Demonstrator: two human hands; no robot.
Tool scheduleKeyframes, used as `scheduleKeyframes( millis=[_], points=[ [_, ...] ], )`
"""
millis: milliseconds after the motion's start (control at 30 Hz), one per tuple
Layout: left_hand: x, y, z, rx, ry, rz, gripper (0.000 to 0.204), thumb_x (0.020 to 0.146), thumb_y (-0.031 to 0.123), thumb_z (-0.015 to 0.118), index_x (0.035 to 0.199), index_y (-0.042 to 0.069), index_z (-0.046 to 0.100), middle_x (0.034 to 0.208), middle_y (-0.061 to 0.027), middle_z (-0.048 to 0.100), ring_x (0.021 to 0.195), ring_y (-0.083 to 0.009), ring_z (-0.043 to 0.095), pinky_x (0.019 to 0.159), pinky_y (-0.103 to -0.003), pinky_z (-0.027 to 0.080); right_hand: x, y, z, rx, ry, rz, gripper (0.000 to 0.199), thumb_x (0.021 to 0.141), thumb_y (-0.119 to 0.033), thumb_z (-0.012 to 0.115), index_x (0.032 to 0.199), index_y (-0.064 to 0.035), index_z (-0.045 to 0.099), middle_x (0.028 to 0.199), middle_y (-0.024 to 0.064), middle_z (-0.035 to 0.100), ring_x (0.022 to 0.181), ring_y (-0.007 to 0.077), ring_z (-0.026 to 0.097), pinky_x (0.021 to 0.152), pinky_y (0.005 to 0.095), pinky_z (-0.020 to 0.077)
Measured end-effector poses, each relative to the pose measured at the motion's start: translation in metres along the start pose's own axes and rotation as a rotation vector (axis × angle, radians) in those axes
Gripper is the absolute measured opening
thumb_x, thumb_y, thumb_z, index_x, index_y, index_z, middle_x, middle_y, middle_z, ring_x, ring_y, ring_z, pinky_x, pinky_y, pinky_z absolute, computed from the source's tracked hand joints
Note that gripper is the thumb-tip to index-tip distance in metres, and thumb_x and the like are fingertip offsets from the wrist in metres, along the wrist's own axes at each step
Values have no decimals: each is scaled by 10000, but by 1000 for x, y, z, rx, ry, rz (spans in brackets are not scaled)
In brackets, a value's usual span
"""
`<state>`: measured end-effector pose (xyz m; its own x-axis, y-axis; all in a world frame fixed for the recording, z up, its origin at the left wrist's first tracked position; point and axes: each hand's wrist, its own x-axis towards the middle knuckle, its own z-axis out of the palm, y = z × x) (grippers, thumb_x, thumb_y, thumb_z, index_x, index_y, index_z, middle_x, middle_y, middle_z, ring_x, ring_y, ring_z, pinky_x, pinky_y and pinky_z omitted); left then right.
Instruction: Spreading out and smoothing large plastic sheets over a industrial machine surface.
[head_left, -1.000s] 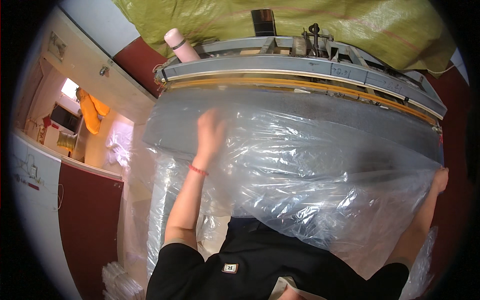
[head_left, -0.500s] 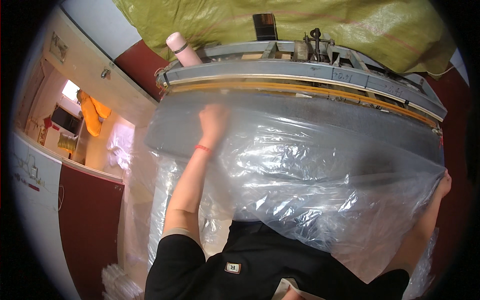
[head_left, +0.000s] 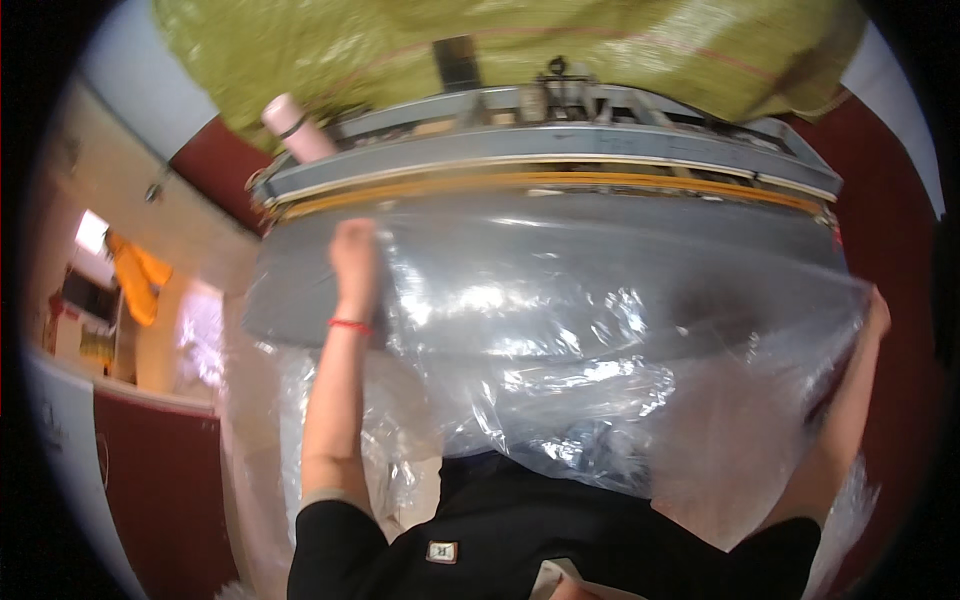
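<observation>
- While our right hand [head_left: 879,310] pinches a corner of the clear plastic film [head_left: 520,320] just outside the right edge of the grey worktop [head_left: 295,275], our left hand [head_left: 355,250] is over the left part of that worktop, fingers drawn in beside the film's left edge.
- We cannot tell whether the left fingers grip the film, since that hand is blurred; a red bracelet [head_left: 350,326] circles its wrist.
- Between our hands the film spreads over the middle and right of the worktop, shiny and wrinkled, and drops past the near edge in loose folds in front of our black shirt [head_left: 560,530].
- Beyond the worktop's far edge we see orange strips [head_left: 560,172] running lengthwise, then a grey metal beam [head_left: 560,146].
- Near the far left corner, behind the beam, we have a pink bottle [head_left: 297,127] with a dark band; it appears tilted, and its walls hide whatever it holds.
- Behind the frame we see a yellow-green woven sheet [head_left: 340,50], with a dark rectangular object [head_left: 457,63] in front of it.
- Well apart from the worktop's left edge, we see a doorway showing orange cloth [head_left: 137,275] and a pale, purplish bundle [head_left: 200,335].
</observation>
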<state>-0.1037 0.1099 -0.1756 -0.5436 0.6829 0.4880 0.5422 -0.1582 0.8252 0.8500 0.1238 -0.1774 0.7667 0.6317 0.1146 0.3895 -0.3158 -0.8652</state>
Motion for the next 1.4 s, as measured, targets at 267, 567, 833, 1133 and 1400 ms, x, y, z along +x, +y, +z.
scheduleKeyframes(
  millis=[267, 567, 833, 1133, 1400],
  points=[
    [62, -70, 1, 476, 346, 184, 207, 827, 163, 432, 735, -22, 453, 670, -177, 506, 643, -300, 491, 646, -374, 405, -71, -64, 190, -90, 333, -595, 188, 821, -215, 502, 836, -35, 558, 814, 147, 580, 795, 241, 561, 742, 342, 424],
    [111, -122, -6, 466, 389, 23, 295, 823, 242, 473, 724, -35, 504, 685, -176, 561, 613, -283, 496, 629, -365, 411, -85, -111, 247, 227, 184, -372, 204, 780, -209, 602, 768, -16, 537, 612, 39, 532, 569, 121, 494, 566, 266, 409],
    [105, -92, 8, 462, 570, -162, 246, 809, 163, 458, 915, -59, 448, 932, -255, 541, 854, -373, 545, 753, -410, 420, -83, -116, 242, 342, 174, -213, 167, 783, -143, 518, 875, -8, 486, 636, 91, 549, 505, 158, 531, 464, 282, 434],
    [100, -78, 1, 317, 706, -355, 230, 814, 151, 420, 888, -51, 502, 943, -237, 563, 868, -372, 551, 756, -413, 422, -98, -122, 232, 335, 170, -259, 205, 832, -205, 488, 853, -3, 514, 629, 76, 540, 469, 143, 523, 444, 274, 426],
    [74, -107, -71, 693, -191, 339, 218, 861, 159, 417, 891, -37, 509, 910, -202, 538, 907, -352, 489, 795, -418, 367, -136, -129, 151, 121, 1, -497, 221, 752, -162, 632, 911, -8, 638, 841, 54, 644, 755, 81, 566, 713, 227, 434]
  ],
)
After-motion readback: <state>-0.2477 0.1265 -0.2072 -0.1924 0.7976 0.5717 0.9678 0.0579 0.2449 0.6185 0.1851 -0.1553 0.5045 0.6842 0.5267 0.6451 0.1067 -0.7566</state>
